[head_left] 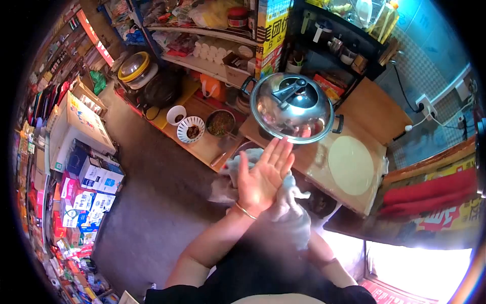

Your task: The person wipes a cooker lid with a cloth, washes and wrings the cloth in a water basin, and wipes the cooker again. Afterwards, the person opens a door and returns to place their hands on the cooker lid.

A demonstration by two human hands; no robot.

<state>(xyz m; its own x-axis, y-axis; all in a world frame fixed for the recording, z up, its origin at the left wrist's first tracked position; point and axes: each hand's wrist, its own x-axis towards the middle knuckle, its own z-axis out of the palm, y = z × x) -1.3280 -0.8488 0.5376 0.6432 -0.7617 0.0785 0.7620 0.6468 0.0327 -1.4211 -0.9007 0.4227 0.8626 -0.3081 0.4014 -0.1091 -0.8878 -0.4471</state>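
My left hand (260,180) is raised, palm turned up and fingers stretched out, with nothing in it. A thin bracelet (246,211) circles its wrist. A pale, damp-looking cloth (292,215) is bunched against the side of that hand and hangs below it; part shows behind the thumb. My right forearm (324,253) runs up into the cloth, which covers the right hand and its fingers while that hand holds it up. Beyond my fingertips stands a lidded metal pan (273,114). To its right, a round sheet of rolled dough (351,165) lies on a wooden board (304,157).
A slotted white bowl (191,130), a white cup (176,115) and a pot of chopped food (220,123) stand on the low counter. Shelves (202,30) rise behind. Stacked cartons (91,172) line the left. A wall socket with cables (427,107) is at the right.
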